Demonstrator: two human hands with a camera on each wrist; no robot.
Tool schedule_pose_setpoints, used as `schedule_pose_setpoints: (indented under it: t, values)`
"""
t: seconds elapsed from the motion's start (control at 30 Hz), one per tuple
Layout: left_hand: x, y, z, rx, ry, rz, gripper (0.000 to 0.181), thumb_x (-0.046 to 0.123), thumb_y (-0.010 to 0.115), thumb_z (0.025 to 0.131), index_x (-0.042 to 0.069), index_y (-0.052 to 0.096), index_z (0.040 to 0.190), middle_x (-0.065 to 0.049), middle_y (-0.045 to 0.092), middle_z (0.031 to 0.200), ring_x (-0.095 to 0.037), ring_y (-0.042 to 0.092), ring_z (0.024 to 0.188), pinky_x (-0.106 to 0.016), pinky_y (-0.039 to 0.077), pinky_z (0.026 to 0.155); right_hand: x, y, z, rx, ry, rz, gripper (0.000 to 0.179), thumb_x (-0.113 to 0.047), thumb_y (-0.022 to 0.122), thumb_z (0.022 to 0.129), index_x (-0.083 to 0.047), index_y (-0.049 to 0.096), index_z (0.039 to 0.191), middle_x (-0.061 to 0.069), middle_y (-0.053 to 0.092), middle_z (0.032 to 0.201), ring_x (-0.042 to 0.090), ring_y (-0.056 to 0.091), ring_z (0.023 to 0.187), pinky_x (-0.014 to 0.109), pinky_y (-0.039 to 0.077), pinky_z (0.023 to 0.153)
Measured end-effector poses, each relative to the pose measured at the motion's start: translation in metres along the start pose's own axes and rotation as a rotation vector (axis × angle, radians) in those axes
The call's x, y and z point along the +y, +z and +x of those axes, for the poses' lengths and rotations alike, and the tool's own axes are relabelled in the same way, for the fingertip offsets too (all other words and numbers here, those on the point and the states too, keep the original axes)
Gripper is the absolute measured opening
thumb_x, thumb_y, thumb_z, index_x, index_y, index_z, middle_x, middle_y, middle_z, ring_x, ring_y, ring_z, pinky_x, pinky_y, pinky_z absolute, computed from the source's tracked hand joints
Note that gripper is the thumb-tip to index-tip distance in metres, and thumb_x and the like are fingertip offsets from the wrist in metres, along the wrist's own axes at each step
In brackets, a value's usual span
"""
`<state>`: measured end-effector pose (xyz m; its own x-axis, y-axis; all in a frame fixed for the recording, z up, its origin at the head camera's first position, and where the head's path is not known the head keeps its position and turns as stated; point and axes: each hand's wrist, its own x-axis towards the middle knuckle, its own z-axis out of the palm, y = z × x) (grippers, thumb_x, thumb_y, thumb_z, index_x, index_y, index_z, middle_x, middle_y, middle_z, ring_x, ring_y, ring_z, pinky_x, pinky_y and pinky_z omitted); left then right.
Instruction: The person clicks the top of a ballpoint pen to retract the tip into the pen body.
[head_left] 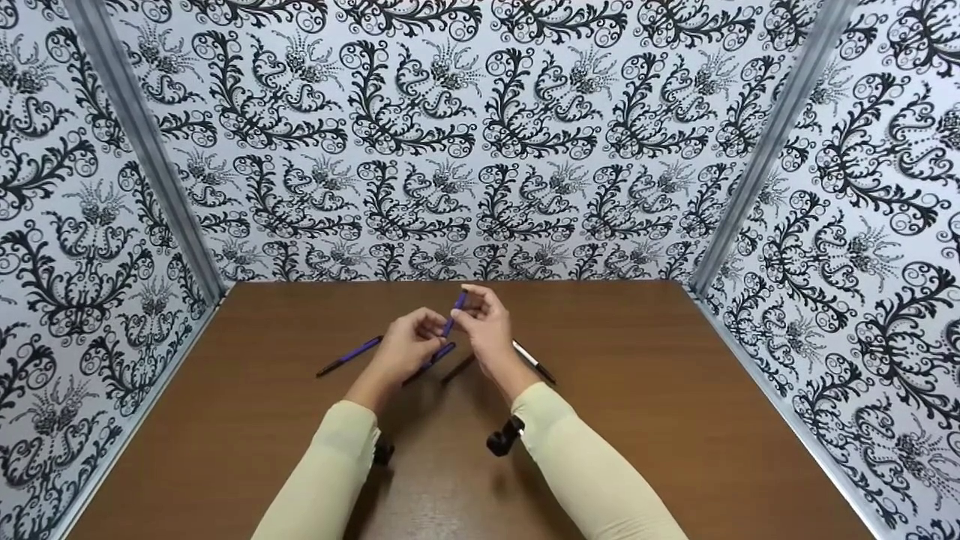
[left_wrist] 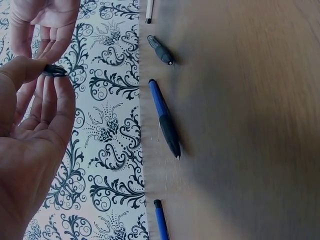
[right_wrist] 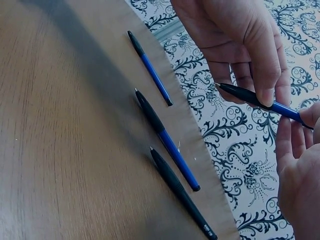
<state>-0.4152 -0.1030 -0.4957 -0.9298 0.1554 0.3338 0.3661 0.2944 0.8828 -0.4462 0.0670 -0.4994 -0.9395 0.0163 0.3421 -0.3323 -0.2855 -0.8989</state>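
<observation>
Both hands hold a blue pen with a black grip (head_left: 456, 306) raised over the far part of the table. My left hand (head_left: 409, 343) pinches it around the black grip between thumb and fingers. In the right wrist view the pen's bare writing tip (right_wrist: 217, 84) points out past the left thumb. My right hand (head_left: 489, 330) grips the blue rear end with its thumb and fingertips. Beneath the hands lie another blue pen with a black grip (left_wrist: 164, 119) and a black pen (right_wrist: 182, 192), both partly covered in the head view.
A capped-looking blue and black pen (head_left: 349, 356) lies to the left of the hands. On the right lies a white pen with a black end (head_left: 535, 362). Patterned walls (head_left: 465, 195) enclose the brown table (head_left: 637, 420) at the back and sides.
</observation>
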Motion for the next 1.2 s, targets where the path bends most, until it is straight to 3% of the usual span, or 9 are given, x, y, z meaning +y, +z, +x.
schedule_pose_setpoints:
  t: [0.57,0.9,1.2]
  values:
    - [-0.006,-0.002,-0.003,-0.036,-0.006,0.037,0.024,-0.009,0.072,0.098,0.003,0.075,0.119,-0.010,0.075,0.107,-0.024,0.072,0.096,-0.035,0.060,0.083,0.000,-0.003,0.000,0.008,0.018,-0.083,0.055,0.017,0.077,0.091,-0.002,0.064,0.141,0.010,0.067,0.106,0.019,0.067,0.092,0.029,0.063,0.079]
    - [-0.010,-0.003,-0.003,-0.046,0.006,0.037,0.024,-0.006,0.073,0.099,0.005,0.075,0.120,-0.007,0.074,0.107,-0.023,0.072,0.095,-0.033,0.060,0.073,-0.002,-0.001,-0.001,0.015,0.027,-0.098,0.057,0.015,0.078,0.091,0.001,0.061,0.144,0.012,0.067,0.108,0.020,0.067,0.093,0.029,0.063,0.080]
    - [-0.015,-0.003,-0.002,-0.040,0.009,0.034,0.027,-0.010,0.071,0.096,0.004,0.075,0.119,-0.008,0.075,0.104,-0.024,0.072,0.094,-0.031,0.060,0.076,0.001,0.000,-0.003,0.017,0.019,-0.070,0.056,0.018,0.076,0.091,-0.002,0.064,0.142,0.015,0.067,0.107,0.018,0.067,0.091,0.031,0.064,0.081]
